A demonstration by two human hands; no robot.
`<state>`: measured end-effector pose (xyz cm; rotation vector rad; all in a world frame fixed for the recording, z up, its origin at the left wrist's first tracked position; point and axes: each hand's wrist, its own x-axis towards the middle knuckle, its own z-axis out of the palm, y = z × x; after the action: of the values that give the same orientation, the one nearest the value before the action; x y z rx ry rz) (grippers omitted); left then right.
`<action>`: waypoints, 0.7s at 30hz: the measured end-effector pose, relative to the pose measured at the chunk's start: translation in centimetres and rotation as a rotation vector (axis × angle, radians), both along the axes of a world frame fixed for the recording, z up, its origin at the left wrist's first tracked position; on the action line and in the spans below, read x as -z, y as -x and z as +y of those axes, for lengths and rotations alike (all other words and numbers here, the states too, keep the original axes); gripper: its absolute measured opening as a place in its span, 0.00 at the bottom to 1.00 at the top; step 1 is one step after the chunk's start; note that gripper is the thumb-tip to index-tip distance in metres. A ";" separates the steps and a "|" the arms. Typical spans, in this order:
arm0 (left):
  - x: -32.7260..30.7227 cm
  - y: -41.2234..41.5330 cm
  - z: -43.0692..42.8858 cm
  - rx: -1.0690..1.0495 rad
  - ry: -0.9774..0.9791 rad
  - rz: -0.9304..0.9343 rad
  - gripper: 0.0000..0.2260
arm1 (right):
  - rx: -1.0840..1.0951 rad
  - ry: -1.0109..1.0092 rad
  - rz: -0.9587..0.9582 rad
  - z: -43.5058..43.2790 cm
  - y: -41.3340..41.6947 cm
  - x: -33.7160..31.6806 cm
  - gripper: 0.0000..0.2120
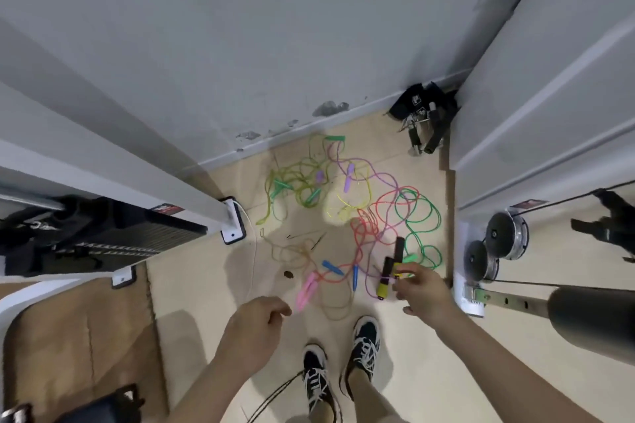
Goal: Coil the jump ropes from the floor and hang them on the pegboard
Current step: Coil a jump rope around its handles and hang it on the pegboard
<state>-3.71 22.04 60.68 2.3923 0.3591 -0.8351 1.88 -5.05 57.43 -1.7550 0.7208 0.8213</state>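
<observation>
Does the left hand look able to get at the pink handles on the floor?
Probably yes. The pink handles lie on the floor just ahead of the left hand, and nothing stands between them. Only thin ropes run nearby.

Jump ropes (347,213) on floor (412,388) before wall (240,45)

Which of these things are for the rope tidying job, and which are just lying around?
For the job:
- tangled jump ropes on the floor
- pink handles
- blue handles
- black-and-yellow handles, pinched by the right hand

Just lying about:
- black bag in the corner
- round discs on the right
- brown mat on the left
</observation>
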 end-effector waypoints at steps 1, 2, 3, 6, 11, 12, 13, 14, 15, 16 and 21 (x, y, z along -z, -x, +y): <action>2.4 0.3 0.2 -0.010 0.006 0.014 0.14 | 0.070 -0.004 0.051 -0.3 0.6 2.0 0.09; 4.9 0.4 0.2 -0.032 0.015 0.029 0.15 | 0.123 -0.009 0.091 -0.7 1.1 4.3 0.09; 7.7 0.5 0.2 -0.071 0.031 0.054 0.15 | 0.133 0.003 0.121 -1.0 1.8 6.9 0.09; 16.9 0.4 -0.4 -0.184 0.076 0.110 0.15 | 0.036 0.088 0.127 -2.1 4.1 15.7 0.10; 32.6 0.9 -5.1 0.033 0.141 0.150 0.12 | -0.214 0.238 0.106 -4.5 6.2 29.6 0.20; 35.7 0.9 -6.4 0.122 0.136 0.138 0.11 | -0.208 0.238 0.103 -4.9 6.2 32.3 0.22; 38.7 0.9 -7.7 0.195 0.132 0.111 0.10 | -0.200 0.238 0.106 -5.2 6.3 35.0 0.23; 41.7 0.8 -9.1 0.266 0.128 0.081 0.10 | -0.195 0.239 0.110 -5.6 6.3 37.7 0.23; 44.7 0.6 -10.5 0.342 0.113 0.052 0.11 | -0.179 0.234 0.119 -5.9 6.5 40.4 0.24; 47.6 0.2 -11.9 0.420 0.095 0.026 0.12 | -0.148 0.219 0.124 -6.2 6.5 42.8 0.25; 59.4 -2.7 -20.3 0.685 0.053 -0.060 0.21 | 0.329 0.018 0.197 -7.2 5.2 52.9 0.24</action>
<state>-0.98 1.72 1.30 2.4972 -0.5347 -1.0322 -3.31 -12.27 4.54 -1.5284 1.1170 0.7666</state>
